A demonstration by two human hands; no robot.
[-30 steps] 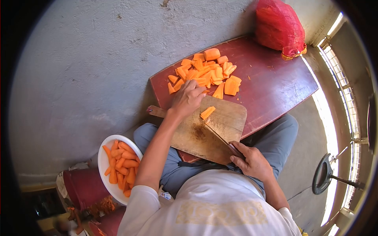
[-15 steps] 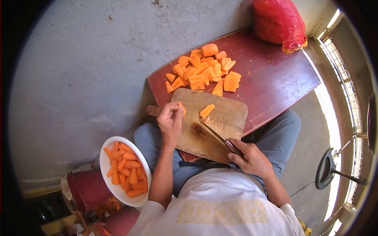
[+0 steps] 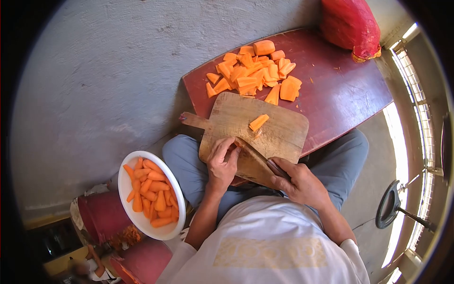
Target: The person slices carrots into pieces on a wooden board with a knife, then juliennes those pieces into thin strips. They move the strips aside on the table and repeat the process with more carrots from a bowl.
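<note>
A wooden cutting board (image 3: 286, 132) with a stub handle lies at the near end of the dark red table, over my lap. My right hand (image 3: 302, 184) is closed around the handle of a knife (image 3: 255, 155), its blade slanting up-left across the board. At the blade's tip, my left hand (image 3: 222, 165) has its fingers pinched, apparently on a small carrot piece mostly hidden by them. One cut carrot piece (image 3: 258, 122) rests on the board beyond the knife. Behind the board, cut carrot chunks (image 3: 250, 75) form a pile.
The red table (image 3: 350, 90) stands against a grey wall (image 3: 109, 85). A red mesh sack (image 3: 352, 28) sits at its far end. To my left is a white basin (image 3: 126, 189) of peeled carrots (image 3: 160, 201), near red containers (image 3: 99, 215). Another person (image 3: 94, 265) appears at lower left.
My left hand has come down from above the board's left side to the knife tip, bringing its carrot piece. The view has shifted slightly; the right hand keeps hold of the knife.
</note>
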